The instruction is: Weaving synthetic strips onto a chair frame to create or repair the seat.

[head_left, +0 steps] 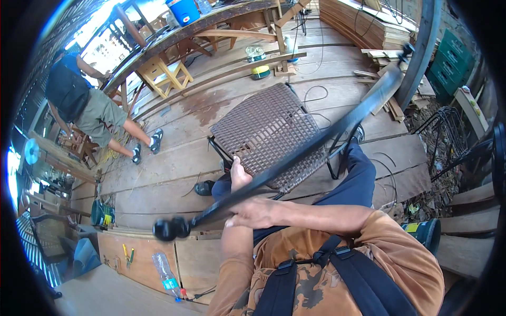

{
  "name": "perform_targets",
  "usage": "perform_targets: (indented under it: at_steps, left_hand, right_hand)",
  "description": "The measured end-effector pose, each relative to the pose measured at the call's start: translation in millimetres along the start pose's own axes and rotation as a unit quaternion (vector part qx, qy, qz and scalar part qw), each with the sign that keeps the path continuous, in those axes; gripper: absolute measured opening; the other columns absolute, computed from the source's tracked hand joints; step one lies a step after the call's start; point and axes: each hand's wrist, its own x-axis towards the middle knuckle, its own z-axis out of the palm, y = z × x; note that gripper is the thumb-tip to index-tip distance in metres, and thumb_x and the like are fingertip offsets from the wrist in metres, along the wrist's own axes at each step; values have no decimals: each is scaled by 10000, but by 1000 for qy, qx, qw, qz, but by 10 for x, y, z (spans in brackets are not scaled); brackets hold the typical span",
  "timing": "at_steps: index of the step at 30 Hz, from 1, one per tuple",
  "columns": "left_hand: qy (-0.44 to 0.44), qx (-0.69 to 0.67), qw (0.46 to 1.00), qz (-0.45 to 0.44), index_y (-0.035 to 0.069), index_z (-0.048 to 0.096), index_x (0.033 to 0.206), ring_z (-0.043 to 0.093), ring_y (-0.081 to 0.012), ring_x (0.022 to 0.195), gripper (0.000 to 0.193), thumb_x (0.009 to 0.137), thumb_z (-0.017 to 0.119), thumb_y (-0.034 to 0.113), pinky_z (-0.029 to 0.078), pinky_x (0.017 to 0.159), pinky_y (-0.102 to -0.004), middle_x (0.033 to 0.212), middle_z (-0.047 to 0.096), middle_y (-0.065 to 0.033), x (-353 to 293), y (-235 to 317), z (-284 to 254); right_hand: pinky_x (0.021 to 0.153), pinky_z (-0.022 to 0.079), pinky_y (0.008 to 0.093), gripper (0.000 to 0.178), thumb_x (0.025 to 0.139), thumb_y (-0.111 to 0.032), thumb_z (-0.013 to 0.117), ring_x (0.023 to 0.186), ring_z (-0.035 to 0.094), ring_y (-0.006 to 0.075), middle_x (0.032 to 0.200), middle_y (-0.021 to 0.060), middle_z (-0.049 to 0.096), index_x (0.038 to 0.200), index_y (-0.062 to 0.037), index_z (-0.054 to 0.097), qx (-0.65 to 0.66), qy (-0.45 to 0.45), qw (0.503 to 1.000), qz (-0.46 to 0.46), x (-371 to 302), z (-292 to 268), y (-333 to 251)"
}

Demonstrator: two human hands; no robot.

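A brown woven seat [276, 134] on a black metal frame stands before my knees. Gaps show between the strips of its weave, and a loose dark strand [316, 95] curls off its far right side. At its near left edge is my left hand [241, 173], a digit on top of the weave and the other fingers hidden. My right hand [255, 213] crosses over my left forearm with its fingers curled; what they hold, if anything, is hidden. A long black bar [295, 155] with knobbed ends, blurred, slants across the view in front of both hands.
At left a person [87, 100] stands by a long workbench [195, 23]. A yellow step stool [163, 76] and stacked boards [363, 26] lie beyond. Beside me are a plastic bottle [166, 274] and yellow-handled pliers [128, 256]. A post [419, 58] rises at right.
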Motion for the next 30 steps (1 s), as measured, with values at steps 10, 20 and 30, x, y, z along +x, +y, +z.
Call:
perform_targets:
  at_steps: [10, 20, 30]
  left_hand:
    - [-43, -2, 999, 21, 60, 477, 1193, 509, -231, 1071, 359, 956, 381, 313, 382, 952, -385, 1174, 540, -75, -154, -82, -338]
    - [68, 100, 992, 28, 12, 509, 1099, 545, -250, 1005, 294, 961, 357, 222, 404, 939, -402, 1074, 578, -117, -200, 147, -327]
    - [59, 51, 997, 15, 27, 488, 1151, 516, -257, 1079, 452, 972, 257, 373, 375, 976, -410, 1153, 559, -115, -259, 73, -176]
  right_hand:
    - [966, 363, 382, 494, 917, -335, 466, 1131, 469, 328, 1217, 195, 479, 1258, 17, 400, 38, -128, 991, 29, -943, -435, 5]
    - [525, 414, 247, 206, 873, -210, 515, 589, 525, 126, 676, 35, 549, 861, -17, 584, 203, 539, 784, 234, -2705, -1924, 1430]
    - [855, 438, 344, 489, 801, -239, 605, 997, 566, 249, 1055, 163, 605, 1191, 7, 442, -148, 169, 935, 275, -1375, -2557, 2426]
